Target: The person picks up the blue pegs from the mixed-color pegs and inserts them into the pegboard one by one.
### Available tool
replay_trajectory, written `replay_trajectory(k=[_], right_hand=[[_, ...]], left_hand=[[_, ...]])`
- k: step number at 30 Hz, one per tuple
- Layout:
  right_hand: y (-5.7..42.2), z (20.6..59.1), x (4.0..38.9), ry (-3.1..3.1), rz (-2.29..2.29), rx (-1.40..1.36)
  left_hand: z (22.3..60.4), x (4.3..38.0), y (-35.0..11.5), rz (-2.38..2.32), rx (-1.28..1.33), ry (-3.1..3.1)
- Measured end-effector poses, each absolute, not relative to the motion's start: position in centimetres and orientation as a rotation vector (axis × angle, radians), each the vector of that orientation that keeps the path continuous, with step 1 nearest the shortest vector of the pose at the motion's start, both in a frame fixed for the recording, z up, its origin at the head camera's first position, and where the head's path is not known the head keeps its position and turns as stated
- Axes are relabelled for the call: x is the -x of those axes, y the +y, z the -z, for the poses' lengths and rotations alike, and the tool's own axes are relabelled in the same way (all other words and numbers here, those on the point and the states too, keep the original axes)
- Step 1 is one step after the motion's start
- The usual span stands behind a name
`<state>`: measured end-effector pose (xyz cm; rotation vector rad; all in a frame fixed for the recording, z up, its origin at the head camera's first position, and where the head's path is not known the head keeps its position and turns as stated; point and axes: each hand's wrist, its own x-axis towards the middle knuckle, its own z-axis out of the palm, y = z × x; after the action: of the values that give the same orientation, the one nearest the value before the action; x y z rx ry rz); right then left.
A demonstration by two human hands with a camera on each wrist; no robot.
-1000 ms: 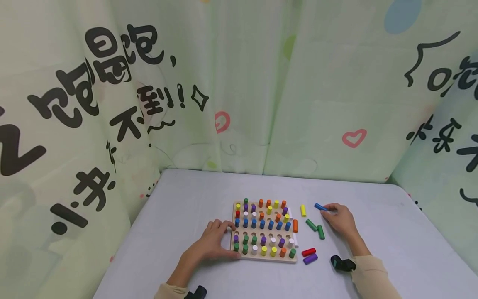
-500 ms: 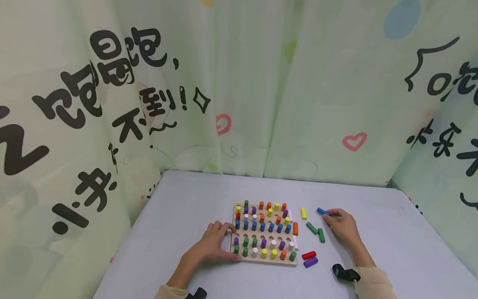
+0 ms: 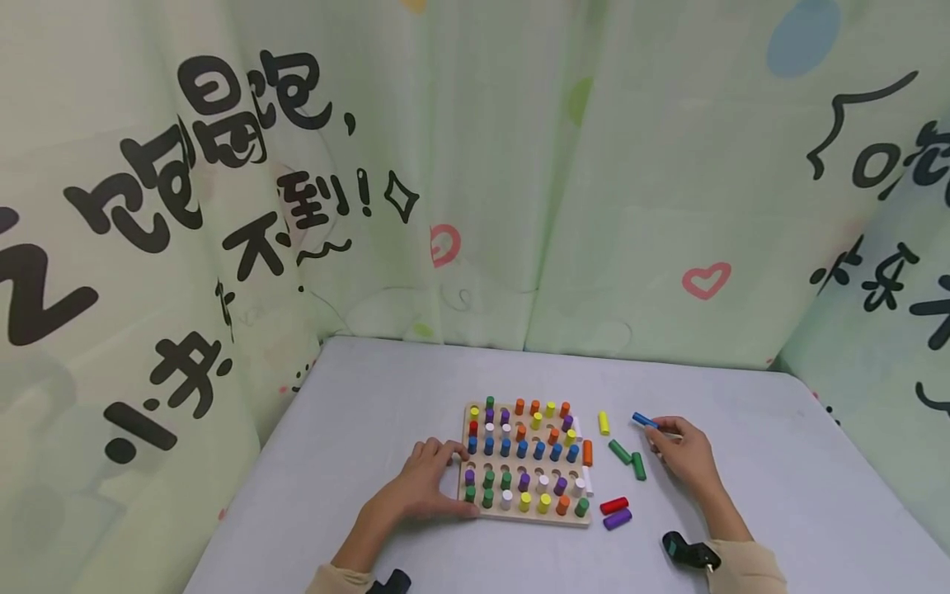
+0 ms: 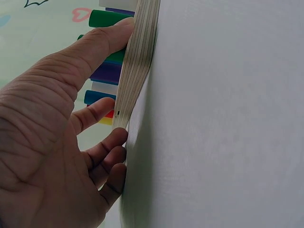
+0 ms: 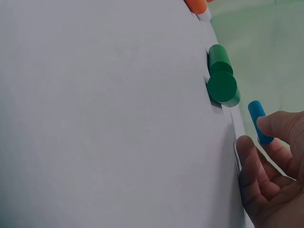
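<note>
A wooden pegboard [image 3: 519, 517] stands on the table, filled with rows of coloured pegs, including a full row of blue ones; the row just in front of that shows bare holes. My left hand [image 3: 423, 485] holds the board by its left side, thumb at the near corner and index finger farther up the edge. In the left wrist view, the thumb and fingertips meet the board's layered side [image 4: 138, 61]. To the right, beyond the loose pegs, my right hand [image 3: 688, 458] pinches a blue peg [image 5: 255, 111] between thumb and fingers, its free end pointing left.
Between the board and my right hand lie a yellow peg [image 3: 604, 423], two green pegs [image 3: 619, 452] and an orange peg [image 3: 587, 452]. Nearer me are a red peg [image 3: 613, 506] and a purple peg [image 3: 618, 519]. White pegs [image 3: 589, 481] lie against the board's right side.
My right hand has shifted slightly right and toward me, with the blue peg still pinched. The left hand and the board stay in place.
</note>
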<state>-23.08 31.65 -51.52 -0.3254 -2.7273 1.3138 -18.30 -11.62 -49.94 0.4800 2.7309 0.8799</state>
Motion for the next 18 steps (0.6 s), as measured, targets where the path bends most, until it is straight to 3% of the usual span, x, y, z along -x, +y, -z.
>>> replay_trajectory(k=[18], right_hand=[[29.2,50.5,23.0,-2.683,-1.368,0.292]], left_hand=[[49.9,18.4,-11.5,-0.872,-0.467,2.732]])
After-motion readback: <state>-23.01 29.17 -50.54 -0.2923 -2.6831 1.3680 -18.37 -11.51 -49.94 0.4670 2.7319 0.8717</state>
